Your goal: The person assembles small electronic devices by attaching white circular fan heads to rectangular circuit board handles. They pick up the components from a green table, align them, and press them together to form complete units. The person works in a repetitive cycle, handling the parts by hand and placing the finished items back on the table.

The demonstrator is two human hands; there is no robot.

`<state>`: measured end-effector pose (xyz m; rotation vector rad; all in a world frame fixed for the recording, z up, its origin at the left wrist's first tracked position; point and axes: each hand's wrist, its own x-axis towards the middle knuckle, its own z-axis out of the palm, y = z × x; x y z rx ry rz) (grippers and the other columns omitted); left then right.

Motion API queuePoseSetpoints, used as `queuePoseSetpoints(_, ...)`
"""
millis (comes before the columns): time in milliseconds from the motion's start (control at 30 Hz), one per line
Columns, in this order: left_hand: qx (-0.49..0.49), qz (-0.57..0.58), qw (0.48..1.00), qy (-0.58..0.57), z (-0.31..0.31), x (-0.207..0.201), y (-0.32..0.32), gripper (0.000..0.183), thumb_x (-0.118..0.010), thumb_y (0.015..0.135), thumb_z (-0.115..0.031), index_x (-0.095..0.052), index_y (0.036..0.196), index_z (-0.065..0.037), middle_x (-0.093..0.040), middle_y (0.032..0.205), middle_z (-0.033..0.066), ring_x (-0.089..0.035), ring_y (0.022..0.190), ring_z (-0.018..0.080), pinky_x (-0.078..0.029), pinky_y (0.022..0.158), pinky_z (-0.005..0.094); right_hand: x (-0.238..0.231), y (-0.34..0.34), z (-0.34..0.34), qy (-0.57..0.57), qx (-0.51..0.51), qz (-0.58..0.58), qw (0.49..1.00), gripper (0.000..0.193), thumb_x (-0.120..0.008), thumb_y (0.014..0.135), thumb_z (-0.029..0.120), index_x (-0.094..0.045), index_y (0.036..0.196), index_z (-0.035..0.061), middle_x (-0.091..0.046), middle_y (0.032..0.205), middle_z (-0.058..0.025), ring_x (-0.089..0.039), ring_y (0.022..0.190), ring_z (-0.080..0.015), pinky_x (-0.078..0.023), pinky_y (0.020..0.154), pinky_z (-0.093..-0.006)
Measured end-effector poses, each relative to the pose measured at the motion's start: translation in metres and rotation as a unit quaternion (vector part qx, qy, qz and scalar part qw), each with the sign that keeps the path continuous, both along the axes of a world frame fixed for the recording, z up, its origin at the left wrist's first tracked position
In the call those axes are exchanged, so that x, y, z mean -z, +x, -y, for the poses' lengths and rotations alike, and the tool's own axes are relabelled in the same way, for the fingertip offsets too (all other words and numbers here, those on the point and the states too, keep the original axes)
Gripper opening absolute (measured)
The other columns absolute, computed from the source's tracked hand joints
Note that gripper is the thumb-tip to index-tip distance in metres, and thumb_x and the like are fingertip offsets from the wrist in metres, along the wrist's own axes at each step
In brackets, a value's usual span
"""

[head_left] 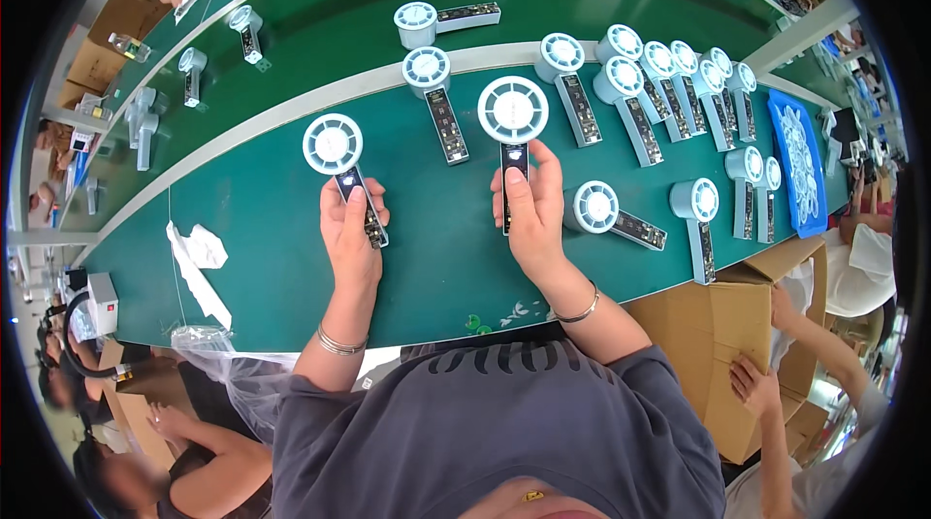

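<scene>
My left hand [349, 233] is closed around the handle of a pale blue-grey handheld fan [333, 143], its round ringed head upward and a dark circuit board showing along the handle. A second fan of the same kind [513, 110] stands upright in my right hand [535, 228], thumb pressed on the board side. Both are held above the green workbench [436, 267]. Just beyond, between them, lies another fan [428, 68]. To the right of my right hand is a fan [595, 207] with its handle pointing right.
Several similar fans [621, 81] lie at the right rear, beside a blue tray [810, 160] of clear ring-shaped parts. White crumpled paper [199, 252] lies at left. A green conveyor belt [330, 24] runs behind. At lower right, another person's hands touch a cardboard box [698, 344].
</scene>
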<state>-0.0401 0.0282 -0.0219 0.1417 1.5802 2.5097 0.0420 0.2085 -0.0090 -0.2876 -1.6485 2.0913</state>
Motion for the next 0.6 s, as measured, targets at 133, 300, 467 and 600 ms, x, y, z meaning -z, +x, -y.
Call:
queuePoseSetpoints(133, -0.001, 0.002, 1.0, -0.005, 0.001, 0.002, -0.002, 0.021, -0.052, 0.091, -0.015, -0.043, 0.106, -0.004, -0.057, 0.086, 0.0077, -0.051, 0.069, 0.0096, -0.043, 0.056, 0.0232, 0.001, -0.001, 0.0, 0.004, -0.005, 0.008, 1.0, 0.041, -0.042, 0.095, 0.02, -0.027, 0.126, -0.0021, -0.052, 0.083, -0.0076, -0.046, 0.056, -0.0075, -0.039, 0.047, -0.0201)
queuePoseSetpoints(300, 0.006, 0.013, 1.0, -0.011, 0.001, 0.004, -0.001, 0.018, -0.05, 0.091, -0.016, -0.044, 0.104, -0.004, -0.056, 0.086, 0.009, -0.051, 0.069, 0.0112, -0.044, 0.055, 0.0237, 0.001, -0.003, 0.001, -0.021, -0.003, 0.015, 1.0, 0.041, -0.045, 0.094, 0.018, -0.027, 0.126, -0.0014, -0.05, 0.081, -0.0049, -0.044, 0.057, -0.0054, -0.037, 0.047, -0.0184)
queuePoseSetpoints(467, 0.005, 0.021, 1.0, 0.011, -0.003, 0.002, -0.001, 0.019, -0.051, 0.091, -0.014, -0.043, 0.104, -0.003, -0.057, 0.086, 0.0094, -0.051, 0.068, 0.0101, -0.043, 0.055, 0.023, 0.006, -0.002, -0.001, -0.031, 0.008, 0.007, 0.999, 0.041, -0.047, 0.093, 0.018, -0.028, 0.126, 0.0017, -0.05, 0.081, -0.0037, -0.045, 0.058, -0.0052, -0.037, 0.048, -0.0187)
queuePoseSetpoints(600, 0.008, 0.028, 1.0, -0.01, 0.0, 0.004, -0.002, 0.023, -0.049, 0.092, -0.015, -0.043, 0.11, -0.002, -0.056, 0.087, 0.0094, -0.051, 0.068, 0.0103, -0.042, 0.055, 0.0221, 0.01, -0.003, 0.002, -0.035, 0.043, 0.026, 0.998, 0.041, -0.052, 0.091, 0.017, -0.032, 0.124, 0.0017, -0.051, 0.093, -0.0059, -0.049, 0.077, -0.0101, -0.044, 0.066, -0.0249)
